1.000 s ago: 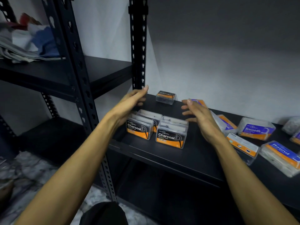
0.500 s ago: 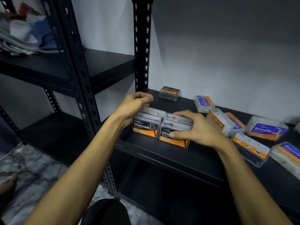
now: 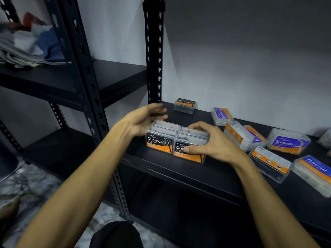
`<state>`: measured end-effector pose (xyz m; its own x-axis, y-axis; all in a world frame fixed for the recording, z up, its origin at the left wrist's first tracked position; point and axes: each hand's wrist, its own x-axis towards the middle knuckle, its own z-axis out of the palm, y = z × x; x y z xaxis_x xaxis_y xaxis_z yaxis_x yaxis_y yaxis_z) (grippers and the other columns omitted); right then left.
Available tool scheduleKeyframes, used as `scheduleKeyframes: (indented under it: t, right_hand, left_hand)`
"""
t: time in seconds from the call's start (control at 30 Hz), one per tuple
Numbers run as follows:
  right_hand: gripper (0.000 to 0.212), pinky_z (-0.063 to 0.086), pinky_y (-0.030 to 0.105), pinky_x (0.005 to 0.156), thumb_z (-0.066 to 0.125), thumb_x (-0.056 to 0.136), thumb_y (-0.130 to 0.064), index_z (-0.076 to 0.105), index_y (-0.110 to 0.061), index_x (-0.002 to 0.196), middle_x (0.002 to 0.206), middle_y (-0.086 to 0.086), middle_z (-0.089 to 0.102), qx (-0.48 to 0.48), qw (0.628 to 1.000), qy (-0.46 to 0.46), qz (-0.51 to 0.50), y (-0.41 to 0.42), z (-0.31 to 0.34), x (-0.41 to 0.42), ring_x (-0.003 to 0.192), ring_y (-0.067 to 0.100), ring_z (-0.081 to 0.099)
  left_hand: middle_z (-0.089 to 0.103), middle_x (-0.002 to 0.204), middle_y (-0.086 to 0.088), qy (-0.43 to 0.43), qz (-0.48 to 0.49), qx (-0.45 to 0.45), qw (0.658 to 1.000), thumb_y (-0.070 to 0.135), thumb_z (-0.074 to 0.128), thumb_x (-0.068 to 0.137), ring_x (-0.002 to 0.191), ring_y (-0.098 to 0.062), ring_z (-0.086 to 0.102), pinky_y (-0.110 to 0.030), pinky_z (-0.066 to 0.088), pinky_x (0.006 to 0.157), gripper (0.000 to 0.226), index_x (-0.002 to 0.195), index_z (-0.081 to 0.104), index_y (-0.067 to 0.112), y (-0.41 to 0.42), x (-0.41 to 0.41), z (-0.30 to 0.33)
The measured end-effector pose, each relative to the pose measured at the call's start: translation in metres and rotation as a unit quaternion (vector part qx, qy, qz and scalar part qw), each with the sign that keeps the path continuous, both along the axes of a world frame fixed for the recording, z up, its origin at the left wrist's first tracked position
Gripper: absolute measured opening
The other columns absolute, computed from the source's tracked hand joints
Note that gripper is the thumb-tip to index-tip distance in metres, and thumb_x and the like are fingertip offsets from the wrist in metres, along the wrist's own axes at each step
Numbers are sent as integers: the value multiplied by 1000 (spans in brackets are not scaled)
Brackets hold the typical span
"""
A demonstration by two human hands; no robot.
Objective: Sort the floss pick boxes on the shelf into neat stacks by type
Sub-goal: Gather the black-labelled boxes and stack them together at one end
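Note:
Several clear Charcoal floss pick boxes stand in two side-by-side groups near the front left of the black shelf (image 3: 211, 178). My right hand (image 3: 213, 143) grips the right Charcoal group (image 3: 190, 155), thumb on its front label and fingers over its top. My left hand (image 3: 143, 119) is blurred, fingers loosely curved, at the upper left side of the left Charcoal group (image 3: 159, 144); no grip shows. One lone Charcoal box (image 3: 185, 105) lies at the back by the wall.
Purple Smooth boxes (image 3: 288, 142) (image 3: 221, 115), a Round box (image 3: 315, 171) and orange-labelled boxes (image 3: 270, 162) lie scattered on the shelf's right half. A black upright post (image 3: 154, 51) stands behind my left hand. Folded cloths (image 3: 26, 45) sit on the upper left shelf.
My right hand came down onto the right Charcoal group and took hold of it. My left hand dropped to the left group, then lifted slightly off its top.

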<state>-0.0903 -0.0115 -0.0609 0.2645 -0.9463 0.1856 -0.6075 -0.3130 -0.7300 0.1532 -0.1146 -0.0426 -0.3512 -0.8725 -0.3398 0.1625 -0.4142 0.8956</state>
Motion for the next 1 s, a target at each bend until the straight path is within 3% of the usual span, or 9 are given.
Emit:
scheduleKeyframes:
  t: [0.23,0.37,0.43,0.5,0.6,0.73,0.8,0.9,1.0]
  right_hand:
    - [72,51,29,94,85,59,-58,60,-34,122,118,-16,59,3,1000,10,-8,0,1,-1,105,-2,58]
    - [68,44,25,96,60,68,-79,63,-38,122,118,-18,62,6,997,-77,-29,4,6,-4,109,-7,56]
    - [69,43,31,98,48,71,-85,66,-38,118,116,-17,66,1,988,-145,-62,-2,5,-7,110,0,60]
    - [70,50,38,93,45,76,-84,68,-29,114,111,-7,70,3,974,-203,-100,-14,3,-8,105,12,65]
    - [52,54,43,89,43,94,-62,68,-19,108,106,5,69,26,961,-226,-156,-36,5,-8,102,26,66]
    - [27,53,42,93,50,101,-37,67,-16,106,108,7,69,27,972,-155,-176,-74,15,-7,105,26,65]
    - [21,50,39,99,54,99,-27,68,-17,111,115,6,68,10,980,-92,-178,-101,17,-8,108,22,62]
    - [35,43,31,99,58,97,-19,61,-11,130,129,9,63,5,986,69,-154,-135,15,-3,117,25,58]
    - [46,41,31,98,61,95,-21,52,-12,139,136,11,57,0,973,195,-122,-161,8,-2,121,29,54]
  left_hand:
    - [67,111,-19,68,-10,44,997,39,54,97,96,-25,64,-36,48,97,34,102,68,8,-6,10,0]
    - [63,129,-26,82,-50,-3,995,61,58,86,122,-37,60,-48,43,108,65,123,63,8,-9,19,-1]
    - [64,130,-23,55,-52,-57,995,71,54,82,125,-36,59,-49,41,110,75,127,62,11,-14,23,-4]
    - [68,126,-18,-1,-23,-112,993,71,48,87,121,-32,62,-45,43,105,69,120,65,13,-19,22,-8]
    - [73,116,-14,-105,19,-177,978,62,46,94,112,-29,67,-37,50,94,59,115,67,10,-35,12,-18]
    - [76,98,-11,-174,65,-253,950,45,58,97,103,-31,71,-31,56,81,44,103,70,3,-59,4,-37]
    - [76,96,-7,-180,103,-283,936,42,63,94,100,-26,71,-30,57,82,38,99,72,5,-67,3,-47]
    - [76,98,10,-252,98,-356,895,43,68,87,100,-6,69,-22,50,92,21,96,77,25,-66,5,-53]
    - [73,108,15,-307,72,-380,869,39,68,91,105,0,63,-20,44,97,20,106,76,29,-66,6,-51]
